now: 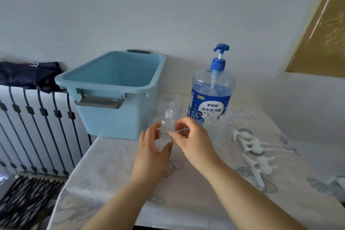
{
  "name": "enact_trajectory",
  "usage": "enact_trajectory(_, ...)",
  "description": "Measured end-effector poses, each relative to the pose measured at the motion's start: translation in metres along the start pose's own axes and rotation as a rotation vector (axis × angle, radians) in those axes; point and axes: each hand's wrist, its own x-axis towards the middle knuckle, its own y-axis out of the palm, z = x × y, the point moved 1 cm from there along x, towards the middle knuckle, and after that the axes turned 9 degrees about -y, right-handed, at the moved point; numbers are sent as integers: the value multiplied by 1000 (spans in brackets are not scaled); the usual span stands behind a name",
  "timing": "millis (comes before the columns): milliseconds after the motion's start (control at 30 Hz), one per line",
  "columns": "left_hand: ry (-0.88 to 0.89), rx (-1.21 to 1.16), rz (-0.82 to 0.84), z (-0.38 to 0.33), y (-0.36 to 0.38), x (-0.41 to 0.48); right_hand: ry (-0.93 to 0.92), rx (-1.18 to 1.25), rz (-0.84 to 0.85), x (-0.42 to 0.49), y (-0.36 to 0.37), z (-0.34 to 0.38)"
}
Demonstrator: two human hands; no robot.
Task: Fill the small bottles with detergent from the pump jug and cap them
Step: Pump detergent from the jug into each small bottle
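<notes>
The left hand [151, 147] has its fingers [149, 132] clamped round a clear bottle [168, 125], upright and uncapped, just front-left of the jug [211, 95], probably ready for filling. The right hand [192, 136] curls against the bottle's side; whether it grips cannot be told. Spare bottles [218, 127] stand against the jug. Caps [255, 147] lie to its right, within reach. A tub [112, 87] sits left of the jug on the patterned surface [186, 192], by a pale wall.

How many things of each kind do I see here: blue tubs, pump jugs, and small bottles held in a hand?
Blue tub: 1
Pump jug: 1
Small bottle held in the left hand: 1
Total: 3
The other clear bottles and the white caps are too faint to count.
</notes>
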Motion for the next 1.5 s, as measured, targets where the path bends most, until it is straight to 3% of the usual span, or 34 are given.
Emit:
enact_trajectory(333, 139, -86, 67, -38, 10, 0, -84, 153, -191, 7, -30, 17)
enact_trajectory(567, 193, -201, 140, -91, 16, 23, -105, 158, -258, 44, -74, 24)
enact_trajectory(867, 206, -245, 194, -118, 29, 47, -106, 36, -530, 133, -146, 34)
enact_trajectory(1367, 174, -256, 138, -135, 30, 80, 212, 39, 40, 210, -135, 24)
enact_trajectory(1500, 163, -294, 122, -136, 31, 83, 280, -171, 147, 216, -129, 33)
